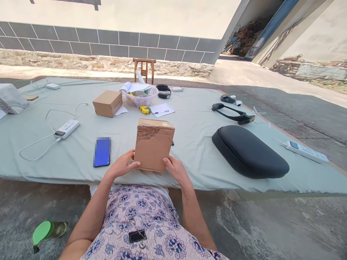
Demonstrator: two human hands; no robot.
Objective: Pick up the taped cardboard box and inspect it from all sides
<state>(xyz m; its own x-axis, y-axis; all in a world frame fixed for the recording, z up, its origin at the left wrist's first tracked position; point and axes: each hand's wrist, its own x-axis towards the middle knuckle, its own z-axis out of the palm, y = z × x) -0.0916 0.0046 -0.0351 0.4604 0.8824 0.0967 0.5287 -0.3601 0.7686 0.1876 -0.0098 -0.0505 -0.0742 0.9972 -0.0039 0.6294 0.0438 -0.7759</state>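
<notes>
A brown cardboard box [153, 150] with dark scribbled lines near its upper left is between my hands at the table's near edge. My left hand [123, 164] grips its lower left side, thumb on the front face. At the lower right, my right hand [175, 168] holds the box the same way, its other fingers partly hidden behind. A small dark object [172, 143] peeks out beside the box's right side; I cannot make out what it is. Left of the box lies a smartphone [102, 151] with a blue screen.
On the cloth-covered table [189, 126] are another cardboard box [107, 103], a plastic basket [140, 98], a tape measure [145, 110], paper with a pen [162, 110], a black case [251, 151], a black headset [233, 113] and a cabled power bank [67, 129]. A green-lidded bottle [48, 231] is on the ground.
</notes>
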